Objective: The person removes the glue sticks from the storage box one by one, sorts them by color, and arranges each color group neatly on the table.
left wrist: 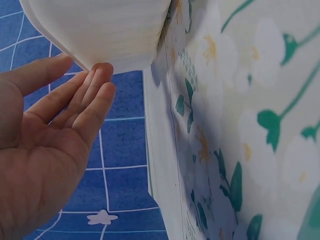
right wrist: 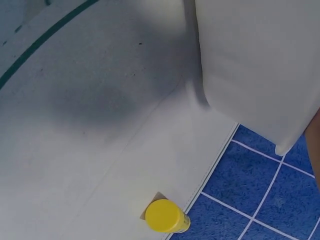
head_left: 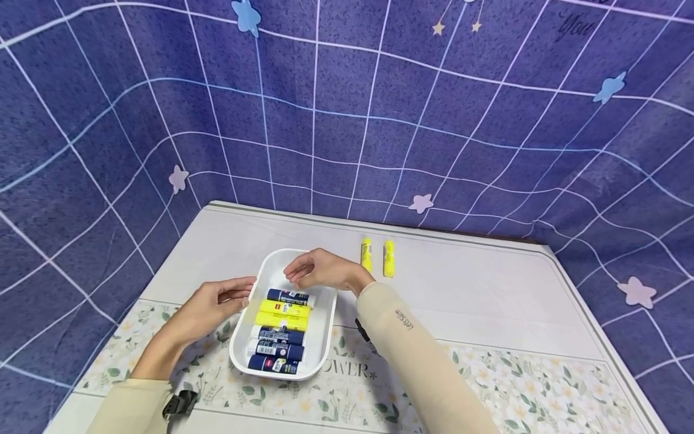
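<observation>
A white tray (head_left: 235, 337) holds a row of glue sticks, several dark blue (head_left: 277, 349) and two yellow (head_left: 284, 308), lying side by side. My left hand (head_left: 208, 310) is at the tray's left side; in the left wrist view, its fingers (left wrist: 100, 75) touch or nearly touch the rim. Over the far end of the tray is my right hand (head_left: 325, 270), its fingers loosely bent, with nothing visible between them. The topmost dark blue glue stick (head_left: 287, 296) lies just below that hand. Only a sliver of the right hand (right wrist: 313, 145) appears in the right wrist view.
Behind the tray on the right, two more yellow glue sticks, one left (head_left: 367, 250) and one right (head_left: 388, 259), are on the table (head_left: 466, 295). One yellow end (right wrist: 164, 216) shows in the right wrist view. A blue gridded curtain (head_left: 347, 108) surrounds the table's back and sides.
</observation>
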`<action>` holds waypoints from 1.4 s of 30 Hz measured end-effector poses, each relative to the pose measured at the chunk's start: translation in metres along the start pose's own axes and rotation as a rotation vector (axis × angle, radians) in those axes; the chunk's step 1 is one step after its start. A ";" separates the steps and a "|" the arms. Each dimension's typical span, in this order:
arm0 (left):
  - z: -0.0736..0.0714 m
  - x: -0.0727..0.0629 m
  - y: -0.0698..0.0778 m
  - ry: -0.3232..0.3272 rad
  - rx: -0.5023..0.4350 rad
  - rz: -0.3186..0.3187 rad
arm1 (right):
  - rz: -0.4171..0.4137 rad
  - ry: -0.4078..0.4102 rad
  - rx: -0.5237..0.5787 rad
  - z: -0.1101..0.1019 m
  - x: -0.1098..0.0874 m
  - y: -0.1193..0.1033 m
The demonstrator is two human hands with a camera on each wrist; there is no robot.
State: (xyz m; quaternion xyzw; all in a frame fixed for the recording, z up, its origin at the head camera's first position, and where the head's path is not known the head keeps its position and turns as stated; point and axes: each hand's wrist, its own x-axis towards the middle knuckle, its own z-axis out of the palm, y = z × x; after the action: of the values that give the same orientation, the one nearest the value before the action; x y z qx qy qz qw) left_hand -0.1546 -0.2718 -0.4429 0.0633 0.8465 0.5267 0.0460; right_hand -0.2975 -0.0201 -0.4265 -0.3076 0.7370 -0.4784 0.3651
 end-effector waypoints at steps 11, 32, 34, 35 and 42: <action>-0.001 0.001 0.001 -0.006 -0.005 0.004 | 0.048 0.034 -0.107 0.011 0.002 -0.003; -0.001 0.001 0.000 -0.011 -0.032 0.011 | 0.125 0.038 -0.224 0.021 0.008 -0.005; -0.002 0.001 0.000 -0.007 -0.031 0.010 | 0.126 0.049 -0.259 0.024 0.009 -0.005; -0.002 0.000 0.000 -0.005 -0.030 0.009 | 0.126 0.056 -0.279 0.025 0.009 -0.005; -0.001 -0.001 0.000 -0.001 -0.025 0.008 | 0.145 0.099 -0.350 0.035 0.009 -0.005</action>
State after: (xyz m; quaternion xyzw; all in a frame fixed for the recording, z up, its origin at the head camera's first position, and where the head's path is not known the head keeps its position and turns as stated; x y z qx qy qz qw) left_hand -0.1536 -0.2732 -0.4426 0.0663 0.8396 0.5372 0.0453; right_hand -0.2728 -0.0460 -0.4337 -0.2885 0.8462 -0.3299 0.3031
